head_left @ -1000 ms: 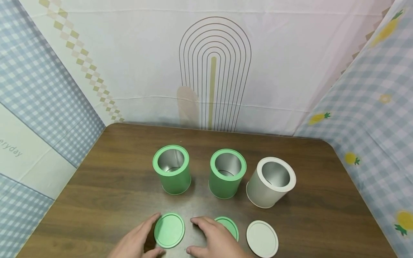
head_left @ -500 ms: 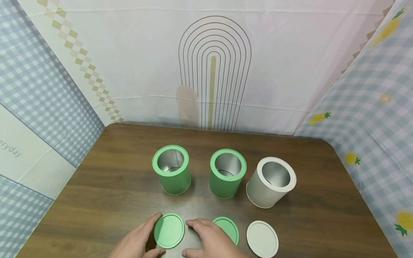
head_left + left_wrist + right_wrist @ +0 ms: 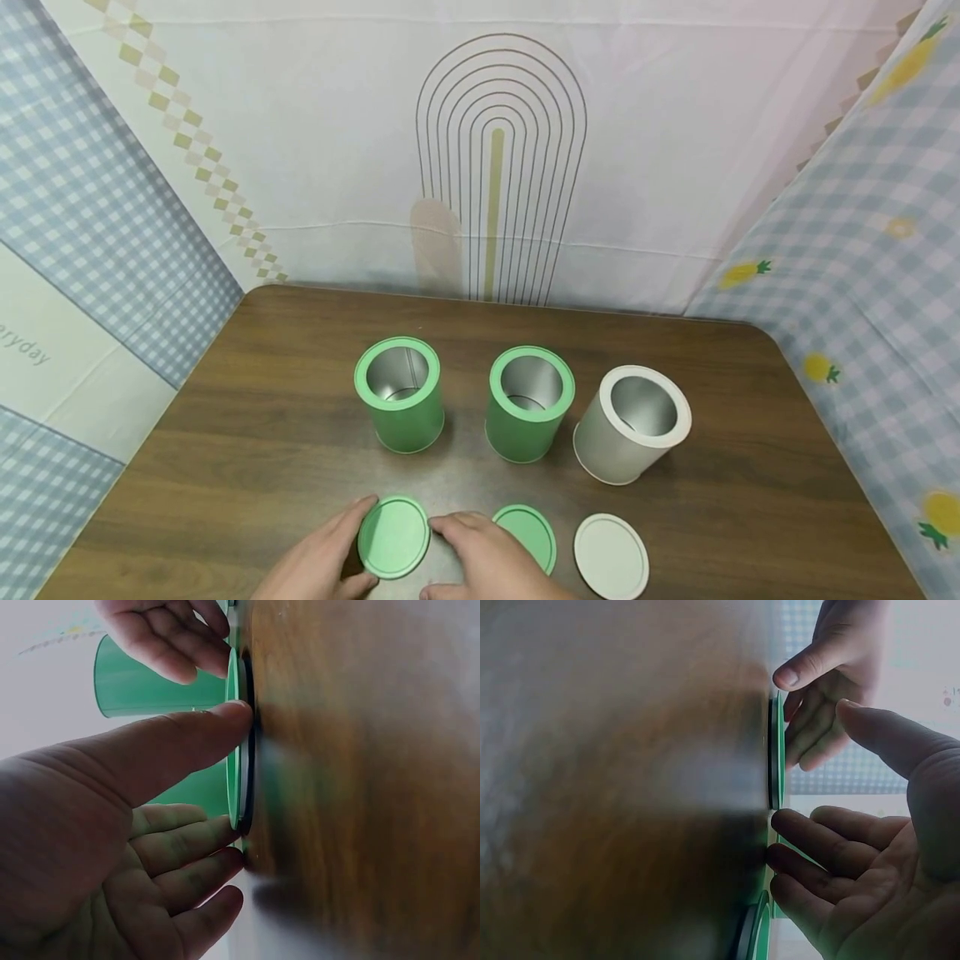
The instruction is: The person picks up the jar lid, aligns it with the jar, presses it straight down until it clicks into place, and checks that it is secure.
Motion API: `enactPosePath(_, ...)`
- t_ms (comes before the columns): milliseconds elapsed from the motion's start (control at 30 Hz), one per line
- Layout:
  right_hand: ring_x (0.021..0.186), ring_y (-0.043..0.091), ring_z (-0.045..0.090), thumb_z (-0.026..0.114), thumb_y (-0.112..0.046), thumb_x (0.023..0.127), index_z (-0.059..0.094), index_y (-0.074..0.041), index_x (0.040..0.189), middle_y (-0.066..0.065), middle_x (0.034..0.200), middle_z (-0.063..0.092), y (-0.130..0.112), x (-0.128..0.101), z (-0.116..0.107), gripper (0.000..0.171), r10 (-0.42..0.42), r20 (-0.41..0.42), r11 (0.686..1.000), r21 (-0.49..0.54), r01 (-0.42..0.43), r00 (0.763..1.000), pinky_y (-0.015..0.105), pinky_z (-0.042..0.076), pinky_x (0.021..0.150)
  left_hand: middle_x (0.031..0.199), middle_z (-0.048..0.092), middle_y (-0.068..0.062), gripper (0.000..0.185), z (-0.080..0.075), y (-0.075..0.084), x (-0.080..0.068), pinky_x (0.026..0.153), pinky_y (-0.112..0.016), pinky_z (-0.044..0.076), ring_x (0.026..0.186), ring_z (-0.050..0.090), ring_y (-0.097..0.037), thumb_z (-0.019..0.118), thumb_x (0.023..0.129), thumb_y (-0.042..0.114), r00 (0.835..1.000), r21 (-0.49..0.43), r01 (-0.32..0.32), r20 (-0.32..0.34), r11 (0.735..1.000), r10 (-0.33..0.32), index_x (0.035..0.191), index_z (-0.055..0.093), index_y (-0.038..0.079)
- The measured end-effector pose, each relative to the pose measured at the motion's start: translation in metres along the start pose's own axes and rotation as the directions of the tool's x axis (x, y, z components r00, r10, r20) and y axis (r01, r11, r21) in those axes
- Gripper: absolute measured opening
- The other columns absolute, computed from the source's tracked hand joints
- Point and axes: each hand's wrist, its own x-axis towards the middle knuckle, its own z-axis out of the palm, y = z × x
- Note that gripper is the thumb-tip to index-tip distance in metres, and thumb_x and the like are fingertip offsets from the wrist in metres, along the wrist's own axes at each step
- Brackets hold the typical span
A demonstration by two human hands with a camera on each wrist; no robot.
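Note:
A green round lid [image 3: 393, 537] lies flat on the table between my two hands. My left hand [image 3: 318, 558] rests at its left side, thumb and fingers spread around the edge; in the left wrist view the thumb [image 3: 225, 716] is at the rim. From the right, my right hand [image 3: 487, 558] has its fingertips close to or touching the lid's edge, with the thumb held apart, as the right wrist view shows. A second green lid [image 3: 531, 533], partly hidden by my right hand, lies beside it. Farther right is a white lid [image 3: 611, 557].
Behind the lids stand a green can [image 3: 408, 427], another green can [image 3: 522, 435] and a white can [image 3: 611, 446], all with uncovered tops. The brown wooden table [image 3: 247, 417] ends at a white patterned cloth [image 3: 330, 125], with checked cloth at both sides.
My right hand has moved slightly left, up to the right edge of the green lid. My left hand, the lids and the cans have stayed almost still.

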Motion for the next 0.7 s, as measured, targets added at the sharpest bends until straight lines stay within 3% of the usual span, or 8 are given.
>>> enactPosePath(400, 0.114, 0.011, 0.060, 0.082, -0.045, 0.082, 0.066, -0.008, 0.126, -0.004, 0.118, 0.068, 0.0023, 0.0025, -0.0001, 0.060, -0.059, -0.025, 0.998, -0.021, 0.059, 0.998, 0.027, 0.052, 0.093, 0.134, 0.062, -0.012, 0.086, -0.0003, 0.0018, 0.0052, 0.092, -0.047, 0.055, 0.118, 0.063, -0.032, 0.092, 0.067, 0.023, 1.000, 0.005, -0.009, 0.016, 1.000, 0.009, 0.139, 0.052, -0.001)
enactPosePath(700, 0.115, 0.011, 0.059, 0.082, -0.046, 0.082, 0.067, -0.009, 0.128, -0.004, 0.119, 0.066, 0.0022, 0.0017, 0.0008, 0.061, -0.002, 0.022, 0.996, 0.095, 0.000, 1.000, 0.028, 0.052, 0.093, 0.131, 0.063, -0.017, 0.083, -0.0032, -0.0012, 0.0057, 0.089, -0.048, 0.056, 0.115, 0.064, -0.034, 0.090, 0.072, 0.029, 0.995, 0.002, -0.009, 0.101, 1.000, 0.009, 0.138, 0.051, -0.003)
